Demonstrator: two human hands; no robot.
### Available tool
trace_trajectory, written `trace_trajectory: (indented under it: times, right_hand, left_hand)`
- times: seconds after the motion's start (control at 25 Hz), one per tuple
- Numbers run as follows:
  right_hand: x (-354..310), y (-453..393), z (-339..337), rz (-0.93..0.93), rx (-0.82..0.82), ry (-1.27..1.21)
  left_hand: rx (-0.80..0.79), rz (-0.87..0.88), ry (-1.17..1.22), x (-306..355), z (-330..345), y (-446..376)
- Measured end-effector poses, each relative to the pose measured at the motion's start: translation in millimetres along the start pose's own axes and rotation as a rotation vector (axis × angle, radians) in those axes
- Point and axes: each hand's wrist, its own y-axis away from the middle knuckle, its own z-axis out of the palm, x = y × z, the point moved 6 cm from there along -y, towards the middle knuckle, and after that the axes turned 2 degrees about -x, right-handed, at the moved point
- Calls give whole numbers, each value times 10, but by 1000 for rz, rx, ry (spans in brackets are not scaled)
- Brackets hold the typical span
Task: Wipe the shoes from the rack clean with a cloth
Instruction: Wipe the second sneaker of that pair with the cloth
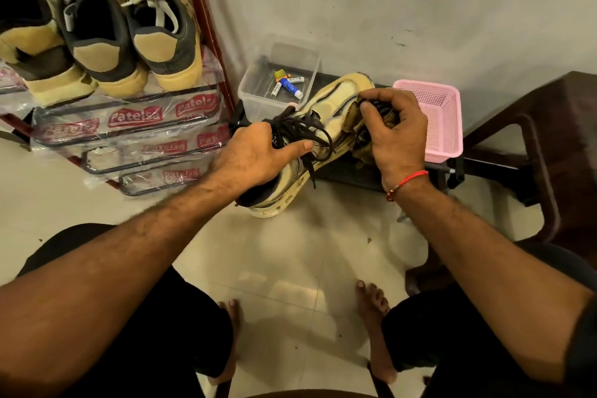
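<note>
Hidden parts, cut edges and small unreadable things

The cloth (371, 136) is mostly covered by the right hand (395, 136), so its full shape cannot be told; the left hand (255, 155) hides the collar of the shoe (326, 126). The leftmost shoe on the rack (29, 39) is cut by the left edge, the brown chair (549, 145) by the right. Labels on the small tubes in the clear box (289, 84) are too small to read.

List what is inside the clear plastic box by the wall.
The clear plastic box holds a few small batteries and a small yellow item. The shoe hides its near right corner.
</note>
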Motion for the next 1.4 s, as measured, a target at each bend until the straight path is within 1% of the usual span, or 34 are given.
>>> trace_trajectory:
  times: [0.08,0.16,0.24,0.36,0.44,0.52,0.56,0.6,0.64,0.68,0.72,0.76,0.8,0.92,1.0,1.12,1.2,1.24,1.28,1.36,1.4]
  right_hand:
    - [23,-3,26,44,32,-91]
    - [40,12,42,69,62,-143]
    - [27,17,43,72,77,-170]
    - [20,17,45,72,72,-211]
    - [27,30,68,87,66,-244]
    - [60,65,95,127,77,-287]
    - [70,77,102,142,84,-301]
    - [74,74,99,149,92,-313]
    - [75,55,83,147,103,-324]
    - [71,30,61,140,115,-330]
    - [65,10,42,129,118,-326]
    - [48,-6,34,110,109,-301]
    - [16,-19,35,80,89,-250]
    - [-115,23,83,-79,-21,53]
    - [-204,172,198,-207,-147,235]
    - [-444,687,570,-501,-412,341]
    - [-618,993,739,-721,-531,412]
    - [-648,961,734,-780,-534,447]
    - [-623,812,673,-783,-476,473]
    - [-487,331,410,-668,-260,509]
    - [-423,149,285,-573,-203,497]
  left_hand:
    - [169,45,-161,68,-122,89]
    - [282,102,-221,95,-158,142]
    - [310,122,-186,93,-156,157]
    - [264,37,-12,28,-157,126]
    - [267,3,-72,-8,-133,139]
    - [345,7,-200,-36,-168,155]
    - [407,42,-248,-41,-204,163]
    - [460,118,-265,-38,-229,160]
    - [480,226,-250,-12,-233,152]
    - [439,338,-190,10,-211,122]
    - [357,423,-84,37,-185,100]
    - [278,462,36,49,-160,74]
    - [243,467,116,51,-144,44]
    - [345,421,182,35,-167,-14]
    - [373,336,219,-21,-182,-78]
    - [376,143,278,-144,-239,-145]
    - [347,124,271,-172,-247,-162]
    - [321,135,262,-168,-234,-157]
    - [291,145,261,-155,-209,-149]
    - [266,174,257,-86,-144,-106]
    - [266,179,249,-58,-116,-94]
